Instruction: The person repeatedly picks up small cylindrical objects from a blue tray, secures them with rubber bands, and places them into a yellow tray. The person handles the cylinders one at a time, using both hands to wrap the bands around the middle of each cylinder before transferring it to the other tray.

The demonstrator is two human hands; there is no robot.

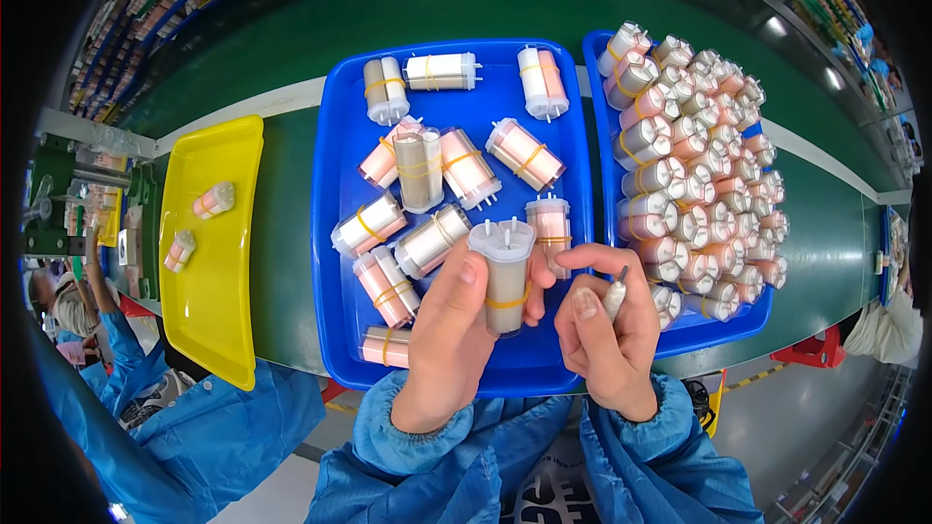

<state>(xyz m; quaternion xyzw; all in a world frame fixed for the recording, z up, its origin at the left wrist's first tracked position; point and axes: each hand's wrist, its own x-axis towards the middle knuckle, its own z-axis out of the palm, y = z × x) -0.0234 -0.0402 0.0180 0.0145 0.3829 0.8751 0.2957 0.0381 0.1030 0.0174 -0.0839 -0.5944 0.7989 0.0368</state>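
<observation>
Left hand (447, 335) fingers wrapping closed around banded twin-tube bundle (505, 277), holding it upright above blue tray (340, 330) | right hand (607, 335) fingers curling shut on small white part (615, 296), index touching bundle

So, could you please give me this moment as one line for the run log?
left hand: holds banded bundle | right hand: holds small part | under them: middle blue tray | left: yellow tray

Upright banded pair of capped cylinders (506, 275), small grey piece (615, 297)
</observation>
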